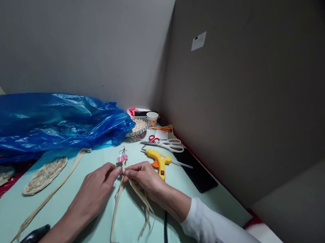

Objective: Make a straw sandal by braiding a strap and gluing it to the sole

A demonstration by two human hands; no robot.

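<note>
My left hand (103,183) and my right hand (144,177) meet at the middle of the table, both pinching pale straw strips (117,207) just below a pink binder clip (122,158). The clip grips the upper end of the strips. Loose ends hang down toward me, one below my left fingers and several under my right palm. Right beside my right hand lies a yellow glue gun (159,158) with an orange trigger and a clear glue stick in its back. Part of its handle is hidden behind my hand.
Scissors (175,145) and a black phone-like slab (197,172) lie to the right. A paper cup (152,118) and woven basket (139,127) stand behind. At left are a blue plastic bag (49,121), a woven oval mat (44,176) and a long straw strip (54,192). Grey panels enclose the table.
</note>
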